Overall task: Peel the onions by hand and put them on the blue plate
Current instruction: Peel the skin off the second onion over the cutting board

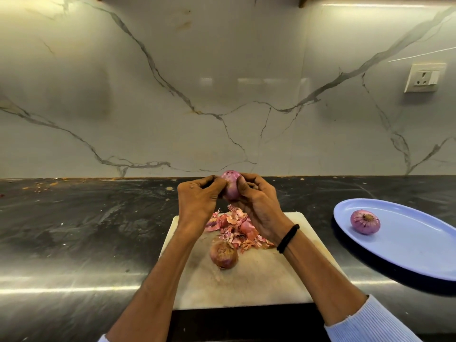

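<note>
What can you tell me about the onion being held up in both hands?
The held onion is small, round and pinkish purple, its surface smooth and mostly peeled. It is in the air, touching neither the cutting board nor the peel pile. The left hand pinches its left side; the right hand grips its right.

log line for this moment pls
phase: peeling | left hand, right hand: hold onion | blue plate: peeled onion | cutting board: unpeeled onion, skins
</note>
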A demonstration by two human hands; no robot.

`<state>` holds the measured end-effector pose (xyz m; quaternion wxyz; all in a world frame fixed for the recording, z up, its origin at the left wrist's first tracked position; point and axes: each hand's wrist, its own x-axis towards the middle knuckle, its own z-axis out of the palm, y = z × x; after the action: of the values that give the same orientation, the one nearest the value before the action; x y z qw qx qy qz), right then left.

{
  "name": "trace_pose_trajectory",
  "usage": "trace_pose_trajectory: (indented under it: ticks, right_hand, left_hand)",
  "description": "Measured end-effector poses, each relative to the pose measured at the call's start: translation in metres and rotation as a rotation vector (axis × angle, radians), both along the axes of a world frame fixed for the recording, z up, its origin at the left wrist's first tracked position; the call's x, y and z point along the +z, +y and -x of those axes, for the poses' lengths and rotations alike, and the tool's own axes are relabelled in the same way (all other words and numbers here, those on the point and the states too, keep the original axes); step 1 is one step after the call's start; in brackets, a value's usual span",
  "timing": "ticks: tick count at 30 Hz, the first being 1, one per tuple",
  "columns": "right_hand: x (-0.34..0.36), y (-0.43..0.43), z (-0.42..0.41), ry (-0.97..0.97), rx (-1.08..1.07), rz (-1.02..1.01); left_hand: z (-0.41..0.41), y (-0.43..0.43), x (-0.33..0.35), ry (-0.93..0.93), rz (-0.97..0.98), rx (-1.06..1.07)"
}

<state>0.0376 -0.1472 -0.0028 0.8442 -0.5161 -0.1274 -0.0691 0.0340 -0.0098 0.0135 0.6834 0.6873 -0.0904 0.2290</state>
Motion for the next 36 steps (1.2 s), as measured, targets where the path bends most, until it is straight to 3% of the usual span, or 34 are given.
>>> trace_pose_trajectory:
  ticks: [5,11,16,22,28,36]
  right_hand:
    - [0.000,-0.001,-0.002,0.015,-0.012,-0.041]
    - [0.001,-0.006,-0.005,-0.029,-0.069,0.035]
    - [-0.003,-0.009,-0.009,-0.101,-0.190,0.259]
    - [-0.004,-0.014,-0.010,-0.189,-0.315,0.487]
    - [-0.005,-0.013,-0.010,-0.188,-0.337,0.562]
    - [-0.005,-0.007,-0.004,-0.159,-0.241,0.422]
  left_hand:
    - [-0.001,0.000,0.001,-0.013,0.099,-0.089]
    - [-0.007,0.004,-0.005,-0.227,-0.287,0.039]
    - [-0.008,0.006,-0.008,-0.334,-0.426,0.126]
    - [-0.009,0.007,-0.007,-0.255,-0.440,0.113]
    - [-0.007,0.004,-0.006,-0.206,-0.461,0.115]
    - [-0.007,0.004,-0.009,-0.241,-0.460,0.124]
